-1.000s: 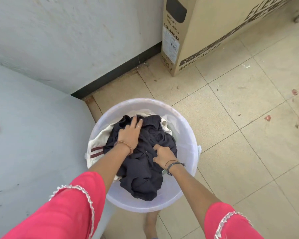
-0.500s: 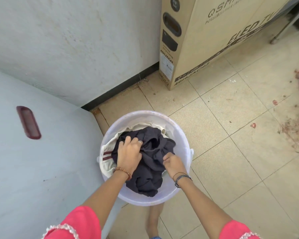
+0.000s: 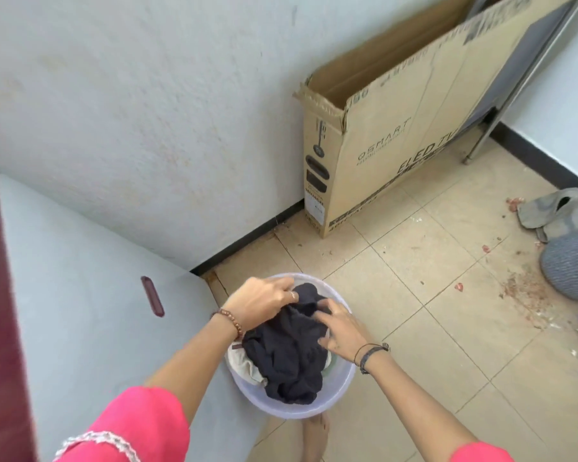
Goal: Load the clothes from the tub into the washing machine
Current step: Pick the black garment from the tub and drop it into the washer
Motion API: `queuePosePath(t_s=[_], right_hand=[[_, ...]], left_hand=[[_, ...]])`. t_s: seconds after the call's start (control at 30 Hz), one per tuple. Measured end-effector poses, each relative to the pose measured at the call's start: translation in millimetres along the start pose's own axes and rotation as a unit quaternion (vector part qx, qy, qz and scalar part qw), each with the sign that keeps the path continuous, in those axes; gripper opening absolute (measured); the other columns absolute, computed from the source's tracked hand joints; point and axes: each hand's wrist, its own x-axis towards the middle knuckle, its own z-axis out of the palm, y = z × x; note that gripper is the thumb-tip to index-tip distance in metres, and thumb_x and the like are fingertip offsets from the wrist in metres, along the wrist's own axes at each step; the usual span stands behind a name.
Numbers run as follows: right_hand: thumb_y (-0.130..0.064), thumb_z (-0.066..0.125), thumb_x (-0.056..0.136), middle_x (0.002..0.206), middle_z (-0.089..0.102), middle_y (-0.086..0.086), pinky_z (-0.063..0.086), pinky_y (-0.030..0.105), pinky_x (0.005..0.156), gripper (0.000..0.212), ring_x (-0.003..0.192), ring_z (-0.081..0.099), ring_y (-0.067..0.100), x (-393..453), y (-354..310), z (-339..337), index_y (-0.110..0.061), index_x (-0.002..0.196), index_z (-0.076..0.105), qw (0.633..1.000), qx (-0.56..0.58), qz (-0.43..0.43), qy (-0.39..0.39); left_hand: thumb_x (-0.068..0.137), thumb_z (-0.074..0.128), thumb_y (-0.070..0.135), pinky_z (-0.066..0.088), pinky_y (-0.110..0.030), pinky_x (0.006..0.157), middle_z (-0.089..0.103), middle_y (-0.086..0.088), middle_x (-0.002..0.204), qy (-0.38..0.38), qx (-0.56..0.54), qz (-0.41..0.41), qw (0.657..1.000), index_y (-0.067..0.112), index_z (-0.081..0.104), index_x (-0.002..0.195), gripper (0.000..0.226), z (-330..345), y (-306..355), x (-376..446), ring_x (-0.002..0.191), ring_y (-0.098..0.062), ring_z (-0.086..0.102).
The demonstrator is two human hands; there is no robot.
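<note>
Since the earlier frame, we note the right hand [image 3: 339, 331] uncurled over the dark garment [image 3: 287, 355]. Left hand [image 3: 261, 303] grips it in the tub [image 3: 342, 378], lower centre.

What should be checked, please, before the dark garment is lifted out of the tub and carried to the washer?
1. Left hand on the dark garment: ok, its fingers curl into the cloth at the top of the pile.
2. Right hand on the garment: cannot tell, its fingers are spread on the cloth and blurred.
3. Garment free of the pale cloth under it: cannot tell, the pile hides where they meet.
4. Tub steady on the floor: ok, it sits flat on the tiles beside the washer.
5. Washer lid open: cannot tell, the opening is out of view.
</note>
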Motion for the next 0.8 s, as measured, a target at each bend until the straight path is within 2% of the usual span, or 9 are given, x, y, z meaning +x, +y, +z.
queuePosePath(t_s=[0.07,0.1,0.17,0.23,0.3,0.47,0.6,0.7,0.8], right_hand=[[-0.026,0.059,0.083,0.137,0.035,0.0,0.041,0.031,0.095,0.041,0.127,0.038,0.02,-9,-10,-17,-0.026,0.124,0.055,0.997,-0.048,0.029,-0.046],[-0.027,0.059,0.083,0.135,0.035,0.002,0.041,0.032,0.096,0.04,0.126,0.039,0.021,-15,-14,-24,-0.026,0.123,0.056,0.995,-0.061,0.046,-0.058],[-0.03,0.058,0.084,0.133,0.038,0.003,0.043,0.033,0.094,0.036,0.122,0.043,0.023,-25,-22,-38,-0.025,0.12,0.058,0.993,-0.077,0.069,-0.061],[-0.036,0.055,0.085,0.129,0.044,0.004,0.044,0.034,0.092,0.035,0.116,0.049,0.025,-34,-36,-61,-0.023,0.117,0.06,0.993,-0.078,0.087,-0.03],[-0.046,0.05,0.088,0.124,0.049,0.003,0.045,0.034,0.089,0.039,0.111,0.053,0.026,-42,-48,-88,-0.023,0.117,0.062,0.993,-0.077,0.09,0.021],[-0.042,0.043,0.095,0.112,0.059,0.001,0.045,0.035,0.085,0.04,0.105,0.052,0.022,-71,-64,-162,-0.017,0.112,0.068,0.98,-0.149,-0.017,0.128],[-0.041,0.05,0.092,0.097,0.067,0.004,0.045,0.032,0.077,0.035,0.093,0.059,0.024,-99,-90,-223,-0.016,0.104,0.072,0.964,-0.156,-0.059,0.206],[-0.034,0.06,0.088,0.098,0.071,0.006,0.045,0.024,0.077,0.027,0.092,0.063,0.024,-118,-115,-261,-0.018,0.105,0.073,0.955,-0.093,-0.052,0.276],[-0.024,0.066,0.085,0.103,0.073,0.003,0.044,0.017,0.08,0.024,0.09,0.068,0.02,-139,-147,-292,-0.021,0.109,0.071,0.939,-0.02,-0.081,0.333]], left_hand=[[0.077,0.047,0.011,0.007,-0.015,0.034,0.055,0.004,0.071,-0.007,-0.001,-0.022,1.0,0.025,0.069,0.082,0.026,-40,-14,-6,0.046,-0.011,0.056],[0.079,0.052,0.01,0.009,-0.016,0.035,0.057,0.0,0.078,-0.015,-0.015,-0.05,0.999,0.022,0.068,0.089,0.022,-57,-21,-7,0.052,-0.017,0.06],[0.082,0.055,0.012,0.031,-0.025,0.041,0.056,-0.005,0.092,-0.001,-0.041,-0.141,0.989,0.018,0.065,0.1,0.022,-89,-36,-9,0.065,-0.03,0.063],[0.084,0.053,0.016,0.042,-0.035,0.054,0.053,-0.006,0.099,0.0,-0.039,-0.206,0.978,0.019,0.062,0.103,0.021,-124,-51,-13,0.076,-0.035,0.063],[0.085,0.052,0.017,0.042,-0.036,0.061,0.052,-0.006,0.104,-0.022,-0.027,-0.229,0.973,0.019,0.06,0.105,0.021,-155,-61,-18,0.085,-0.035,0.062],[0.084,0.062,0.035,0.049,-0.034,0.079,0.063,-0.002,0.114,-0.133,0.036,-0.233,0.963,0.026,0.059,0.116,0.033,-212,-70,-42,0.106,-0.026,0.061],[0.077,0.065,0.054,0.048,-0.032,0.077,0.065,0.0,0.112,-0.147,0.075,-0.243,0.956,0.027,0.062,0.111,0.044,-251,-69,-65,0.106,-0.024,0.061],[0.072,0.07,0.053,0.043,-0.029,0.075,0.064,0.002,0.108,-0.162,-0.037,-0.25,0.954,0.026,0.06,0.11,0.048,-285,-71,-86,0.107,-0.022,0.059],[0.07,0.077,0.041,0.047,-0.028,0.081,0.062,0.003,0.099,-0.196,-0.206,-0.249,0.926,0.024,0.06,0.1,0.038,-319,-70,-111,0.099,-0.019,0.059]])
